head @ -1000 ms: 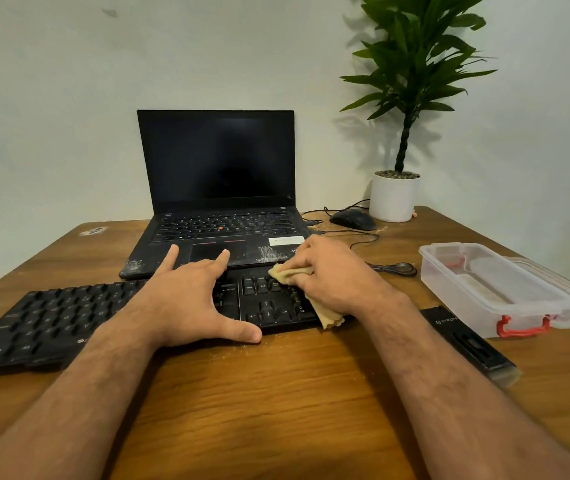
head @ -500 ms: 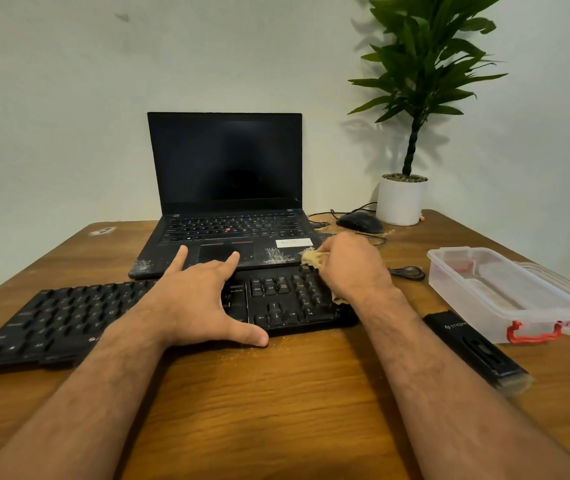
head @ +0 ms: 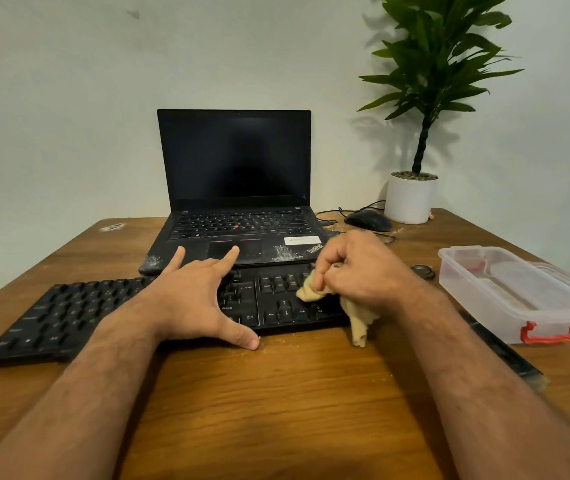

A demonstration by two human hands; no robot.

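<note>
Cloth (head: 311, 293), tan and crumpled, is bunched in the right hand (head: 363, 271). The fingers curl round it and press it onto the keys at the 3 o'clock end of the keyboard (head: 69, 317). A loose tail of the cloth hangs over the near edge onto the worktop (head: 276, 393).

The left hand (head: 193, 299) lies flat and spread on the keyboard's middle. Its fingers point straight toward 12 o'clock, the thumb reaches out along the near edge, and it grasps nothing.

An open laptop (head: 235, 161) with a dark screen stands just behind the keyboard at 12 o'clock. At 1 o'clock are a mouse (head: 368, 220) and a potted plant (head: 409, 199). A clear box (head: 518, 292) sits at 3 o'clock, with a black case (head: 505, 355) just beside it.
</note>
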